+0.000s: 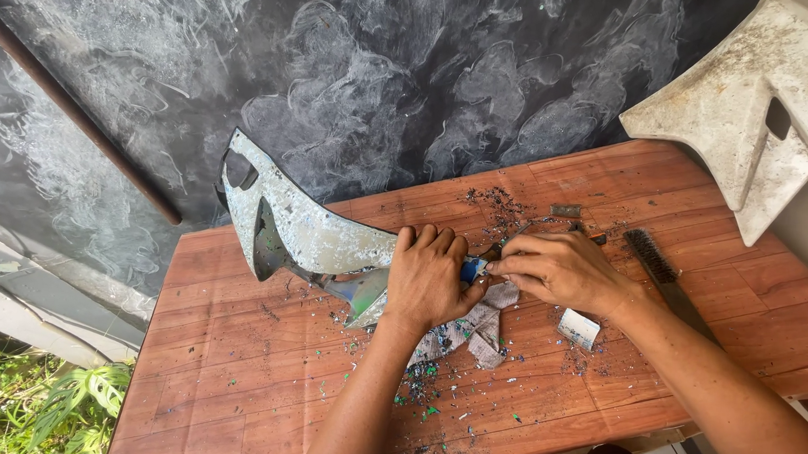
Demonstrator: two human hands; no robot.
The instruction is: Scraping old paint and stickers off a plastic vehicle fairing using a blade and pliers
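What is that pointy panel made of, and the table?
The pointy panel looks like moulded plastic, though that is not certain: its pale paint is worn and flaking. The table looks like reddish-brown wood, or a wood-look top: it shows plank lines and grain.

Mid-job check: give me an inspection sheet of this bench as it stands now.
Surface: wooden table, littered with paint flakes.
Job's things: weathered fairing panel lies on the table; small tool, mostly hidden.
Clutter: wire brush, crumpled sandpaper, small white block.
Grippers: left hand presses the panel's tip; right hand pinches the tool.
Cables: nothing seen.
Surroundings: dark smeared wall, second white panel, green plants.
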